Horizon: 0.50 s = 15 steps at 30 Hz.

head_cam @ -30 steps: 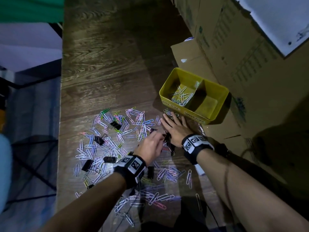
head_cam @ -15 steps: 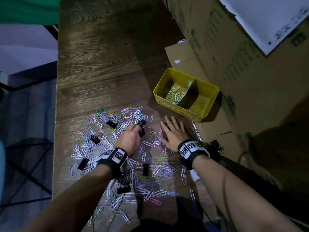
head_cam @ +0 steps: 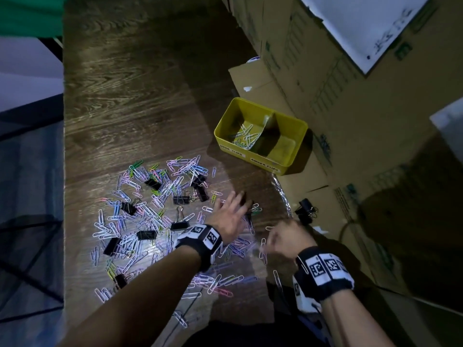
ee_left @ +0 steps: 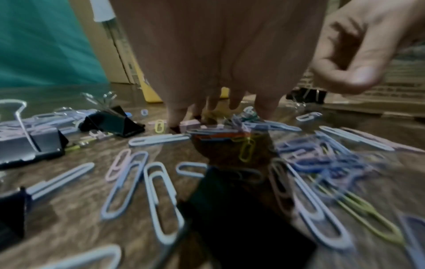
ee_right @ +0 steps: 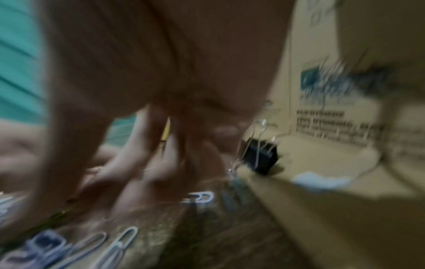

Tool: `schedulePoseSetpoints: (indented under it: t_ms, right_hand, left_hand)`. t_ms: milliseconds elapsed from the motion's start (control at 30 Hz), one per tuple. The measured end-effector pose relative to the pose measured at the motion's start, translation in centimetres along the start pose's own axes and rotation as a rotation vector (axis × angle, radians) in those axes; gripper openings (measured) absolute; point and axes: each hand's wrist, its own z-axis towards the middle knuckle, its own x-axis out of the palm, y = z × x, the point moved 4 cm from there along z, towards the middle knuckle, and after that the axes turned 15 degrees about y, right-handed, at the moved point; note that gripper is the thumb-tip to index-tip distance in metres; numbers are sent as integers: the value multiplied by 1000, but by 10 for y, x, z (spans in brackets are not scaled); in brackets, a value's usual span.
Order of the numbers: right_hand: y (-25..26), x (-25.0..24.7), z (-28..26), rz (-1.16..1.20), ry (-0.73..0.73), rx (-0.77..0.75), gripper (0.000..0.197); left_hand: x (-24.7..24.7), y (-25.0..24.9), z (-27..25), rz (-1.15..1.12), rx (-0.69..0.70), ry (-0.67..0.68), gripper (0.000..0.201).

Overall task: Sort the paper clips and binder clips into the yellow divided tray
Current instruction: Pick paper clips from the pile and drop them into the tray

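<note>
The yellow divided tray (head_cam: pixel 250 156) stands at the table's right; its left compartment holds a few paper clips (head_cam: pixel 246 137), its right one looks bare. Coloured paper clips (head_cam: pixel 150 209) and black binder clips (head_cam: pixel 147 234) lie scattered on the wood. My left hand (head_cam: pixel 231 214) reaches over the pile's right side, straight fingers (ee_left: pixel 218 102) touching clips on the table. My right hand (head_cam: pixel 283 237) hovers nearer me, fingers curled (ee_left: pixel 349 60); it is blurred in the right wrist view (ee_right: pixel 184 136), so whether it holds anything is unclear.
Cardboard boxes (head_cam: pixel 350 121) wall off the right side, with a flattened piece beside the tray. A black binder clip (head_cam: pixel 304 209) lies on that cardboard by my right hand. The table's left edge (head_cam: pixel 64 171) drops to the floor. Bare wood (head_cam: pixel 137 96) stretches beyond the pile.
My left hand left the middle of the pile and swung right with fingers spread. My right hand lifted from lying flat, drew back toward me and curled.
</note>
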Motion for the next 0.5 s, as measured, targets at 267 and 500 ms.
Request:
schedulePoseSetpoints:
  t_ms: [267,500]
  right_hand:
    - [0,39,7,-65,350,50,25]
    - [-1,10,4,37,-209,-62,34]
  left_hand:
    - [50,-17,-21,152,114,31,59]
    - [52,-22,-37,164,128,-40,71]
